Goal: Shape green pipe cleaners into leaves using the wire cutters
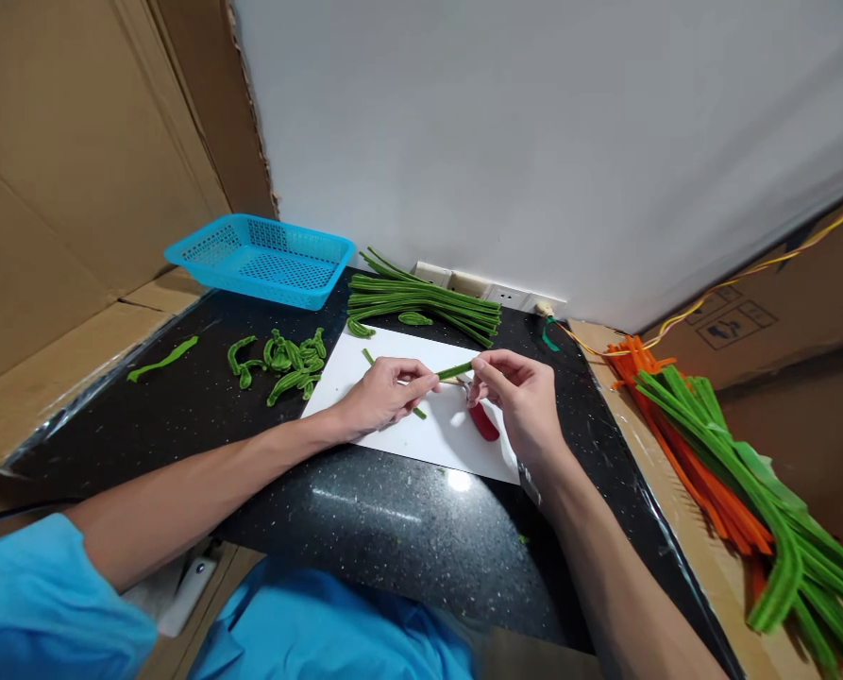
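Observation:
Between my two hands, above a white sheet [421, 442], is a short green fuzzy stem [456, 371]. My left hand [395, 392] pinches its left end, and my right hand [510, 382] pinches its right end. Under my right hand lies a tool with a red handle [483, 422], its metal part partly hidden by the fingers. Another green stem [419, 413] lies on the sheet, partly covered by my left hand. Behind the sheet is a bundle of long green stems [421, 300]. Several bent green pieces [290, 359] are heaped left of the sheet.
A blue basket [272, 269] stands at the back left of the black table [393, 510]. A green strip [164, 359] lies at the left. Orange stems [711, 491] and green stems [747, 472] rest on cardboard at the right. Yellow wires [718, 283] run from the wall sockets [506, 297].

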